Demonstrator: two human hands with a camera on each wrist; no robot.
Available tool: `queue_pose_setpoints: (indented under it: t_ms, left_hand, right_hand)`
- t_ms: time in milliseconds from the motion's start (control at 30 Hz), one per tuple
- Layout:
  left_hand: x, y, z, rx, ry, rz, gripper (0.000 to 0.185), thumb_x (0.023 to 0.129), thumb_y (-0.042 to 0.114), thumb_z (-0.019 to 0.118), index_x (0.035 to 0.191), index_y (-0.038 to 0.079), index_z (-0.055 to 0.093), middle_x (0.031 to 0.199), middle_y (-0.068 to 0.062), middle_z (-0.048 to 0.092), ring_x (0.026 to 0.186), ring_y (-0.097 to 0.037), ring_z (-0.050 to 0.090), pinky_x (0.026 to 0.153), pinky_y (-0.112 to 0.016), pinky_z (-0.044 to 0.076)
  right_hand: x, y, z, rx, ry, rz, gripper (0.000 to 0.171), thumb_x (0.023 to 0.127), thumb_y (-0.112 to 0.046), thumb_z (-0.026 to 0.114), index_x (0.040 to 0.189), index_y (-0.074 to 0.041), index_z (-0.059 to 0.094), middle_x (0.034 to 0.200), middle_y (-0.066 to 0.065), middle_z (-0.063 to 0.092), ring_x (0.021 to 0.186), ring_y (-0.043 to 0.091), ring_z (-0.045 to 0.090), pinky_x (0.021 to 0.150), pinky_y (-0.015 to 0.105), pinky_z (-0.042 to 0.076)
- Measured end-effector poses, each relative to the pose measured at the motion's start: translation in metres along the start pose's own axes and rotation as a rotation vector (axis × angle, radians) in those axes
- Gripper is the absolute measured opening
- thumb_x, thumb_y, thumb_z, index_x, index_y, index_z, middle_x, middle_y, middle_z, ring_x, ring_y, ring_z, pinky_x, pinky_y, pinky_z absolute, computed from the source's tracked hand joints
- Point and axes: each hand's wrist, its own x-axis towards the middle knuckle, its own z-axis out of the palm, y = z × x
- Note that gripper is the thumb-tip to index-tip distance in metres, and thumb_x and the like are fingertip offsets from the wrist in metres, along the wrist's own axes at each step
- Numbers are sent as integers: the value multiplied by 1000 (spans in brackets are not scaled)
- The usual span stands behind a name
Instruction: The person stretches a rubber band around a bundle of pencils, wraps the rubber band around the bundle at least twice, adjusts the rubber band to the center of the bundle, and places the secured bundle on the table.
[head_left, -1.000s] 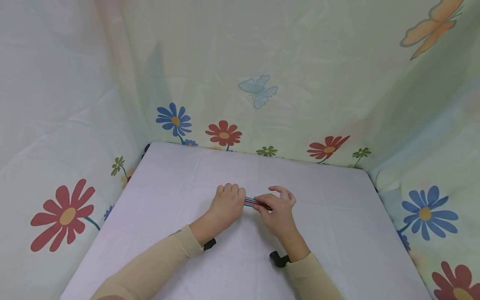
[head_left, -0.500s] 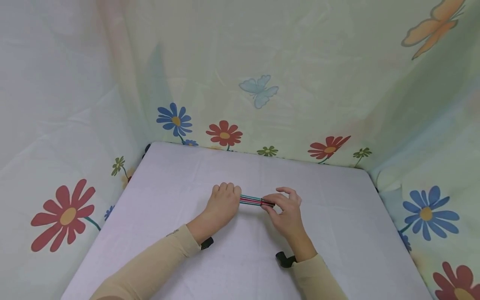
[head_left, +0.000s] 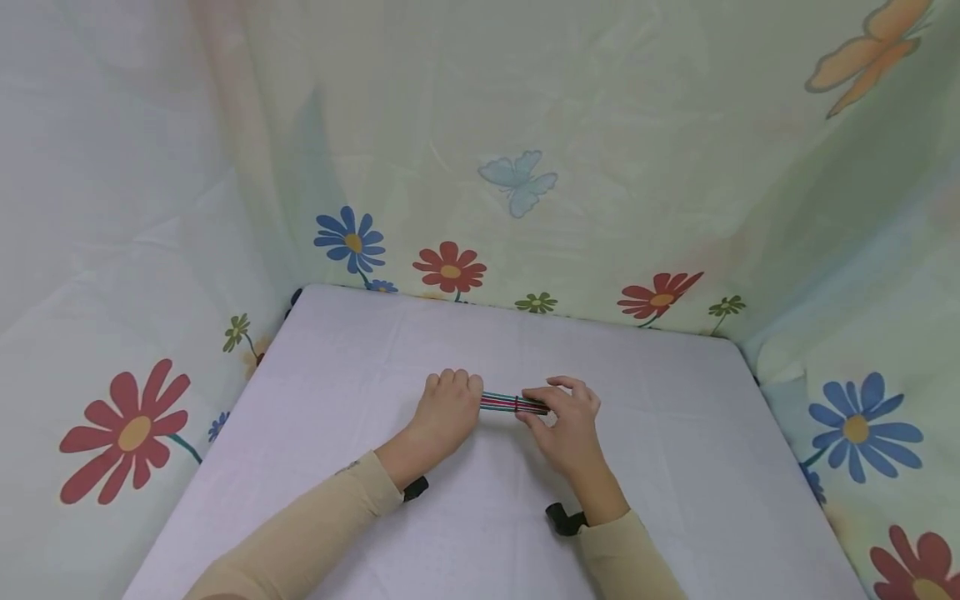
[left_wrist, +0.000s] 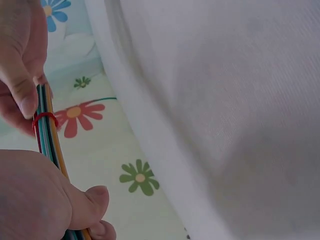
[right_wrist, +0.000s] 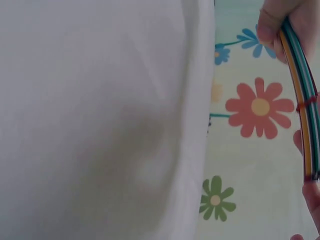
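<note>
A slim bundle of coloured pencils (head_left: 498, 402), with teal, black, orange and red barrels, is held level above the table between both hands. My left hand (head_left: 447, 410) grips one end in a fist, and its thumb lies along the barrels in the left wrist view. Around the bundle, towards its other end, runs a red rubber band (left_wrist: 46, 119). My right hand (head_left: 567, 421) pinches that end from both sides, thumb and index finger close by the band, the other fingers raised. In the right wrist view the pencils (right_wrist: 301, 75) slant downward, the band (right_wrist: 306, 103) across them.
A white cloth-covered table (head_left: 360, 333) lies under both hands. Light curtains (head_left: 600, 108) printed with flowers and butterflies enclose it at the back and sides. Black wrist mounts (head_left: 564, 521) stick out under the forearms.
Both hands first moved apart, showing more of the pencils between them. Since then my right hand has shifted slightly left, and the band sits a little nearer my left hand.
</note>
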Motion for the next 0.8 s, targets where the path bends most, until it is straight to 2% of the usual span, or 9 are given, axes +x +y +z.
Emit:
queue_pose_setpoints:
  t_ms: [233, 400, 500, 567, 667, 800]
  left_hand:
    - [1, -2, 3, -3, 33, -2, 21, 108, 24, 62, 93, 14, 52, 85, -1, 56, 78, -17, 51, 67, -32, 27]
    - [1, 2, 0, -12, 44, 23, 18, 108, 26, 63, 96, 15, 55, 87, 0, 58, 80, -17, 53, 68, -32, 30]
    - [0, 3, -2, -21, 31, 25, 17, 107, 25, 64, 96, 15, 56, 87, 0, 59, 79, -17, 53, 67, -31, 26]
    - [-1, 2, -3, -18, 16, 11, 17, 107, 25, 64, 97, 15, 56, 87, 0, 59, 79, -17, 53, 67, -31, 23]
    - [-2, 0, -4, -13, 3, 0, 20, 108, 26, 63, 95, 14, 54, 86, -1, 58, 77, -16, 50, 67, -30, 25]
    - [-2, -2, -6, 0, 14, 10, 24, 108, 26, 63, 91, 14, 51, 83, 0, 55, 74, -16, 46, 67, -30, 28]
  right_hand:
    - [2, 1, 0, -9, -4, -36, 28, 74, -4, 96, 97, -10, 82, 90, 5, 82, 121, 41, 60, 108, 72, 23]
    - [8, -20, 7, -135, -59, -79, 27, 77, -9, 96, 100, -10, 82, 92, 3, 83, 118, 37, 64, 106, 71, 28]
    - [8, -26, 7, -192, -74, -78, 29, 79, -14, 96, 105, -11, 82, 95, 3, 83, 119, 36, 64, 107, 71, 29]
    - [6, -22, 6, -173, -46, -52, 33, 77, -14, 97, 107, -11, 83, 96, 4, 84, 120, 36, 63, 108, 71, 27]
    - [1, -10, 4, -78, 16, -34, 37, 72, -10, 98, 106, -11, 83, 96, 5, 84, 121, 37, 61, 109, 70, 23]
    - [-2, 3, 6, 7, 45, -77, 31, 74, -4, 96, 100, -11, 82, 96, 5, 84, 121, 40, 60, 107, 71, 22]
